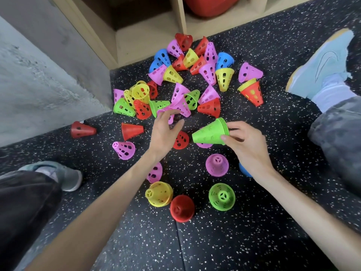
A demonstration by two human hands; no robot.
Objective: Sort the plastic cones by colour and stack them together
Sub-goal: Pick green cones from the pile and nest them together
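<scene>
A heap of loose perforated cones (187, 79) in pink, red, yellow, green and blue lies on the speckled floor ahead. My right hand (244, 145) grips a stack of green cones (210, 133) by its wide rim, lying sideways above the floor. My left hand (165, 130) hovers over the heap's near edge, fingers loosely spread beside a pink cone (181, 105) and a green cone (159, 105), holding nothing. Upright stacks stand nearer me: yellow (159, 193), red (182, 208), green (221, 196), pink (216, 164). A blue one (244, 170) is mostly hidden behind my right wrist.
A wooden shelf unit (148, 36) stands behind the heap, with a red object (211, 4) in one bay. A grey wall (39, 79) rises at the left. My shoes (322, 61) (64, 175) and legs flank the cones. Stray red cones (83, 130) (131, 131) lie left.
</scene>
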